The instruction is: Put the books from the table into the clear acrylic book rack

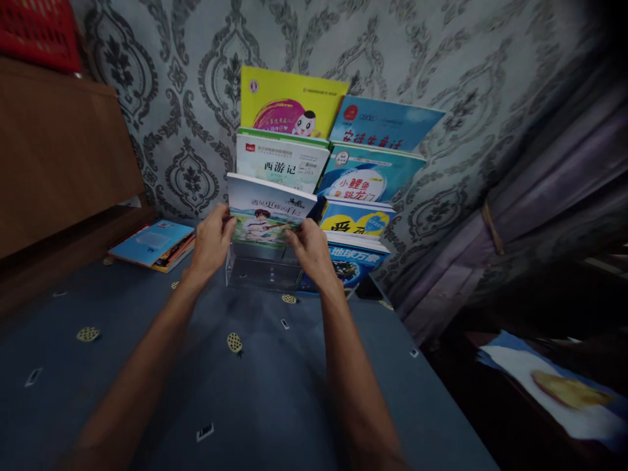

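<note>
Between my two hands is a book (267, 203) with a pale cover, a cartoon child and Chinese lettering. My left hand (214, 237) is closed on its left edge, and my right hand (310, 248) grips the lower right edge. The book stands at the front of the left column of a clear tiered book rack (265, 273), above the bare lowest tier. Right behind it rise a white book (282, 163) and a yellow book (292, 98). In the right column stand a blue book (387, 121), a teal book (373, 170), a yellow-and-blue book (356, 219) and a dark blue book (350, 265).
A pile of books (154, 243) lies left of the rack, beside a brown wooden cabinet (59, 150) with a red basket (36, 33) on top. Patterned wallpaper (191, 98) rises behind. At right hang a tied curtain (471, 242) and, lower, a blue-white printed item (554, 386).
</note>
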{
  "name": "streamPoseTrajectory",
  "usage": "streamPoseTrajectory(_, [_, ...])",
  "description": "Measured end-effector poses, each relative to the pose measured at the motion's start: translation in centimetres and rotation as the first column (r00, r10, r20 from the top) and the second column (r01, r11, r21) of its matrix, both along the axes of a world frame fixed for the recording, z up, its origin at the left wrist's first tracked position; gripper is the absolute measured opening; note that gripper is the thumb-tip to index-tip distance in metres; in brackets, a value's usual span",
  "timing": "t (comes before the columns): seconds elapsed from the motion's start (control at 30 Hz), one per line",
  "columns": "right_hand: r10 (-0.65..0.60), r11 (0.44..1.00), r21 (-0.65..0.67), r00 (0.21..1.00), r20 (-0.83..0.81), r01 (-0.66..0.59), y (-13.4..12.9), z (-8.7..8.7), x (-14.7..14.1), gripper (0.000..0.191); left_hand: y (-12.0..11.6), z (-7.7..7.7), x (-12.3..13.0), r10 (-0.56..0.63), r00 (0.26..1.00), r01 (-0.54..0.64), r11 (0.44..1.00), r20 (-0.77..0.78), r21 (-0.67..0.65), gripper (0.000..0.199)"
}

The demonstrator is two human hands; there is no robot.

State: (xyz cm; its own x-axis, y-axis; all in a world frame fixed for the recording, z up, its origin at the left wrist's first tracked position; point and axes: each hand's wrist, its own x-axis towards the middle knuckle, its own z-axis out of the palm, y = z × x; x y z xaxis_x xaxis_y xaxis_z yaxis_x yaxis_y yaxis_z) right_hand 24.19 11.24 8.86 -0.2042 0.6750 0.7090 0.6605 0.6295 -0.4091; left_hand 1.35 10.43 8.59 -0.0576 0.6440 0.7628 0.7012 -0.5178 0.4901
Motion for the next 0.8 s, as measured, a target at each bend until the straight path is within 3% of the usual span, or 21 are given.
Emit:
streamPoseTrajectory(0.53, [-0.108, 0.994, -0.002, 0.994, 0.034, 0.108, -0.4, 0.2, -0.6, 0.013, 0.0, -0.1, 0.1, 0.008, 1.000, -0.007, 0.997, 0.011, -0.070, 0.013])
streamPoseTrajectory(0.8, [-0.114, 0.989, -0.089, 0.991, 0.065, 0.120, 0.3, -0.5, -0.5, 0.024, 0.5, -1.1, 0.1, 0.088, 0.992, -0.095, 0.992, -0.089, -0.080, 0.011])
